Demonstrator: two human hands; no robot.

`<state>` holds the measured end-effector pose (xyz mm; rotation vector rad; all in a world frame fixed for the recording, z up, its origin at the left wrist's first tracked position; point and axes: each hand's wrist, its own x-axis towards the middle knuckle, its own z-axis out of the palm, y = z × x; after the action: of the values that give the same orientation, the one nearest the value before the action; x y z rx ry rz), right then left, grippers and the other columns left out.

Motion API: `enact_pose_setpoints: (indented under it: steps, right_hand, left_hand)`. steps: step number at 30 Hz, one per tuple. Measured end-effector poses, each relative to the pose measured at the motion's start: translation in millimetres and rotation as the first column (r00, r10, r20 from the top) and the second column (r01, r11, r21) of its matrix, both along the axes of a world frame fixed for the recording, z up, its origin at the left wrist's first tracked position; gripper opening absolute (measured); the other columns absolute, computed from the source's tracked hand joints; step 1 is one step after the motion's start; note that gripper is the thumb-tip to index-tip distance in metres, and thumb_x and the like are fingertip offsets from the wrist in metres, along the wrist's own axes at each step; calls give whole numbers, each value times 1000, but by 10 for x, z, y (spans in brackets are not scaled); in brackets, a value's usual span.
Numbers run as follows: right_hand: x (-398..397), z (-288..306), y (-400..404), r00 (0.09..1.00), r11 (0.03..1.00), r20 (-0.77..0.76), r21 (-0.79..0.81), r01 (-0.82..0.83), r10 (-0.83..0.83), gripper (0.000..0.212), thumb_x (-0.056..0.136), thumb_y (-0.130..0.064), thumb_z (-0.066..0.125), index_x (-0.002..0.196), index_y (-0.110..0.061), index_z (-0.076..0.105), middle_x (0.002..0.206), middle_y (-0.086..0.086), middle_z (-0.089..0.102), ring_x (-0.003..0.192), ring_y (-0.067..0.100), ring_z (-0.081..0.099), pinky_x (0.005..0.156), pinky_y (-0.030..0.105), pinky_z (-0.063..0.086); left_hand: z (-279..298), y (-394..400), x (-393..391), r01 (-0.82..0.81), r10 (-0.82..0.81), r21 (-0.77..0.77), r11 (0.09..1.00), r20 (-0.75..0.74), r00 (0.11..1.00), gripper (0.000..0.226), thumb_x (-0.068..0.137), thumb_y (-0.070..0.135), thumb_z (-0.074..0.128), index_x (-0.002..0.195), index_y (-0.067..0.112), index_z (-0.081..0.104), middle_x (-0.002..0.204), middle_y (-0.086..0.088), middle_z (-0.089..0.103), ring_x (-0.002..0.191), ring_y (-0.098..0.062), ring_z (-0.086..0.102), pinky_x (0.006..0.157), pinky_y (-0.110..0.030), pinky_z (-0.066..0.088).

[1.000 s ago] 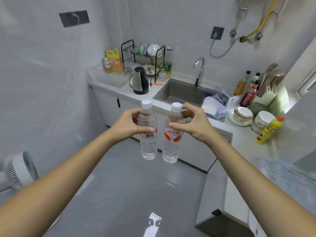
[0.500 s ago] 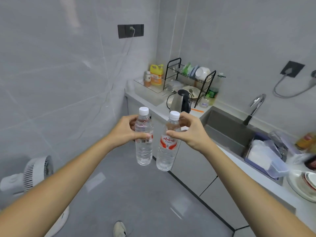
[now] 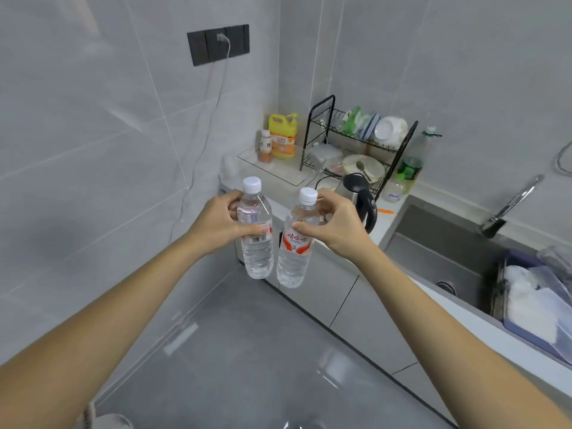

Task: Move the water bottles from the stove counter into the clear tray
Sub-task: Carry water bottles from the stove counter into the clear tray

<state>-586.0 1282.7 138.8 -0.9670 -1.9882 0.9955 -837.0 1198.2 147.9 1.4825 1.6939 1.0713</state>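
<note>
The left hand is closed around the upper body of one water bottle, and the right hand grips a second water bottle just below its white cap; both bottles hang upright, side by side and nearly touching, in the air over the grey floor in front of the counter. Beyond them, at the far left corner of the counter, lies the clear tray, holding a yellow detergent jug and a small bottle. Right of the tray stand a black dish rack and a kettle, and further right is the sink.
</note>
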Motion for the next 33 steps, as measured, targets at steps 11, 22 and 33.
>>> enact_pose_setpoints:
  steps: [11, 22, 33]
  right_hand:
    - [-549, -152, 1933, 999, 998, -15, 45, 47, -47, 56, 70, -33, 93, 119, -24, 68, 107, -5, 76, 100, 16, 72, 92, 44, 58]
    - [-814, -220, 3624, 993, 991, 27, 71, 114, -116, 55, 68, -52, 87, 111, -27, 64, 99, 2, 75, 97, 26, 72, 85, 54, 56]
    - [-1173, -520, 4541, 945, 947, 56, 25, 320, -321, 42, 72, -38, 87, 103, -26, 62, 86, -10, 67, 84, 17, 64, 80, 45, 56]
  left_hand:
    - [-137, 1985, -494, 62, -62, -11, 998, -90, 994, 62, 67, 24, 96, 121, 22, 68, 104, 10, 77, 85, 4, 70, 78, -20, 52]
    - [-256, 3777, -760, 70, -72, -21, 997, -129, 989, 55, 71, 23, 94, 118, 27, 66, 95, 18, 71, 75, 11, 63, 68, -7, 45]
    - [-719, 5237, -1178, 197, -203, -85, 977, -80, 976, 61, 66, 27, 97, 119, 24, 66, 105, 8, 76, 93, -6, 71, 81, -20, 56]
